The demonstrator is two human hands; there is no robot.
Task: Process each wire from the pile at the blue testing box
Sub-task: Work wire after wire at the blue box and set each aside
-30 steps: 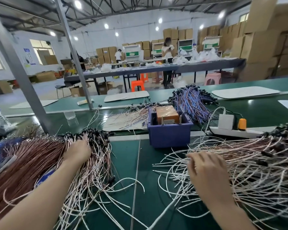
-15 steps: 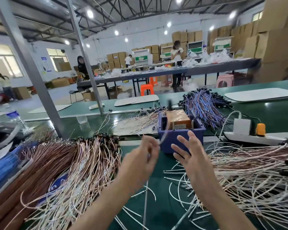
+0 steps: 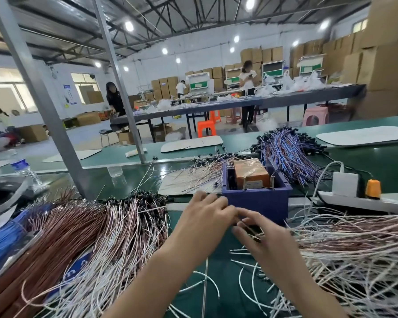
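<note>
The blue testing box (image 3: 257, 201) stands mid-bench with an orange block (image 3: 251, 173) inside it. My two hands meet just in front of its near wall, both blurred by motion. My left hand (image 3: 205, 216) reaches right with its fingertips pinched together. My right hand (image 3: 264, 242) has curled fingers around a thin wire (image 3: 253, 231) with a dark end. A large pile of copper and white wires (image 3: 90, 237) lies on the left. Another tangled pile of white and pinkish wires (image 3: 354, 249) lies on the right.
A bundle of purple wires (image 3: 285, 152) lies behind the box, and loose wires on a white card (image 3: 189, 180) to its left. A white power strip (image 3: 354, 200) with an orange plug sits right of the box. Slanted metal posts (image 3: 55, 134) rise at the left.
One second ago each hand lay on its own pile. The left hand then lifted a wire toward the box, and now both hands have come together low in front of it.
</note>
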